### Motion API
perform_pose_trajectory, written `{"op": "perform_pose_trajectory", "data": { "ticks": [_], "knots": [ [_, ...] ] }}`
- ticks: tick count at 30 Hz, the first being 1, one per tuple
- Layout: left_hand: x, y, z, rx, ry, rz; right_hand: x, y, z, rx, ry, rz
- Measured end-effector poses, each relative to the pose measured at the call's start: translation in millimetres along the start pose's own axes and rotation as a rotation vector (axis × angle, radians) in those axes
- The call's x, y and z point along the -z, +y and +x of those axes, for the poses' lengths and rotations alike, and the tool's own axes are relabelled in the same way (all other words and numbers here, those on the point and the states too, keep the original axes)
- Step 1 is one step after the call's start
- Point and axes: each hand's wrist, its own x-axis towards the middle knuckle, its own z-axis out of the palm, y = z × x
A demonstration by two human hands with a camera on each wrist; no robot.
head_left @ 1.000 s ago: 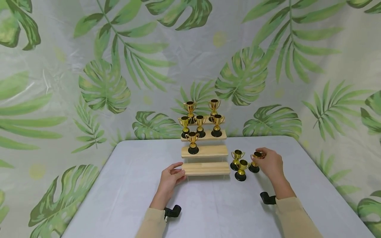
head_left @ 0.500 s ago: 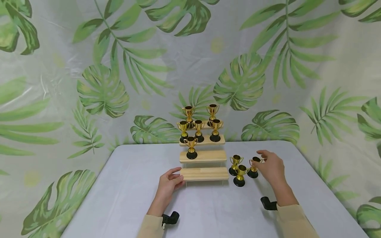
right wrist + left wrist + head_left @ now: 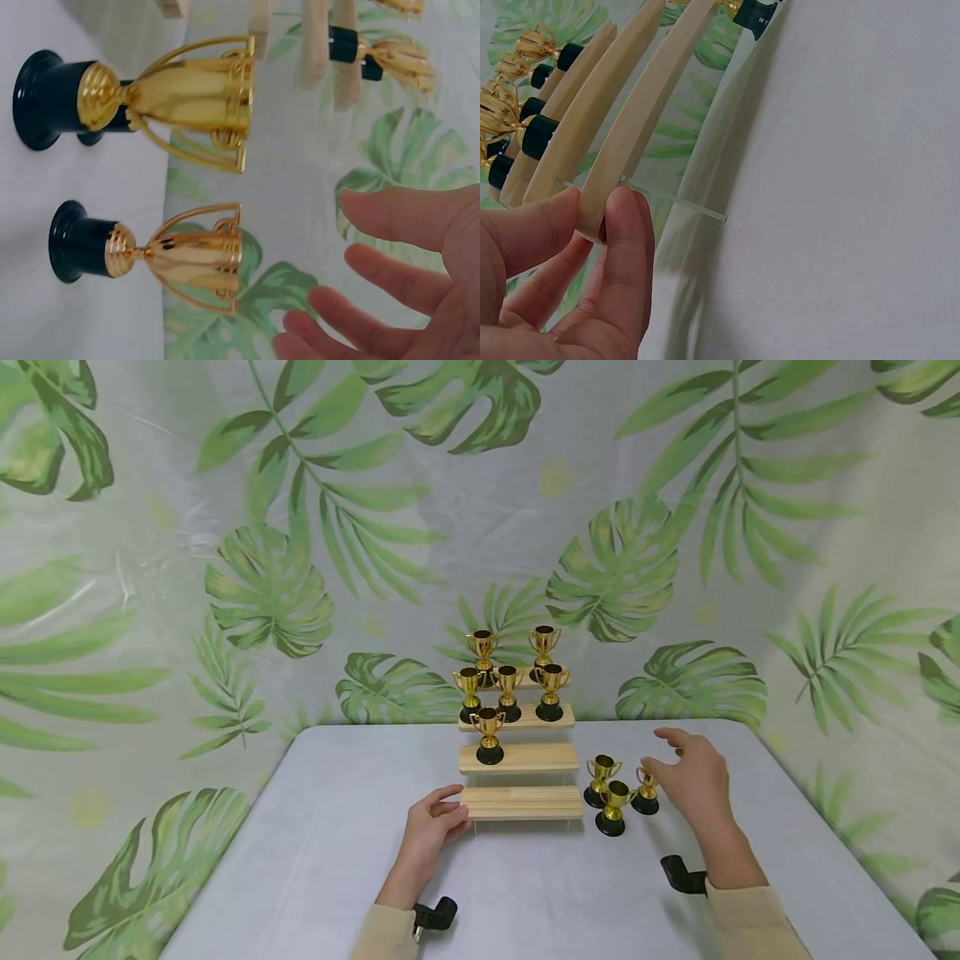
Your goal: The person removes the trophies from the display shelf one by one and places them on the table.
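Observation:
My left hand (image 3: 426, 832) pinches the left end of the lowest board of a stepped wooden display stand (image 3: 522, 806). In the left wrist view, the thumb lies on one side of that board (image 3: 634, 112) and the fingers on the other. My right hand (image 3: 699, 777) is held beside a small gold trophy cup (image 3: 646, 783) with a black base, standing on the table. The right wrist view shows a gap between those spread fingers (image 3: 390, 277) and the trophy (image 3: 202, 259). Two more trophies, one in front (image 3: 614, 802) and one behind (image 3: 601, 772), stand left of it.
Several trophies stand on the upper steps: two on the top, three (image 3: 551, 689) on the one below. A single trophy (image 3: 489, 735) is at the left of the third step. The stand rests on a white-covered table (image 3: 360, 793) before a leaf-patterned curtain (image 3: 480, 527).
My right hand has let go of the trophy and drawn back from it, its fingers opening. The trophy stays upright by the other two. My left hand keeps its hold on the board.

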Motion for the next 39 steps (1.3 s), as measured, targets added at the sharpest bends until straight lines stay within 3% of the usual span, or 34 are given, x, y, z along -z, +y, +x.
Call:
{"op": "perform_pose_trajectory", "data": {
  "ticks": [26,39],
  "knots": [
    [0.8,-1.2,0.6,-0.01,0.001,-0.003,-24.0,-41.1,-8.1,0.041,0.033,0.109],
    [-0.2,-0.1,1.3,-0.016,0.006,-0.013,-43.4,-75.6,-7.0,0.043,-0.029,0.191]
  ]
}}
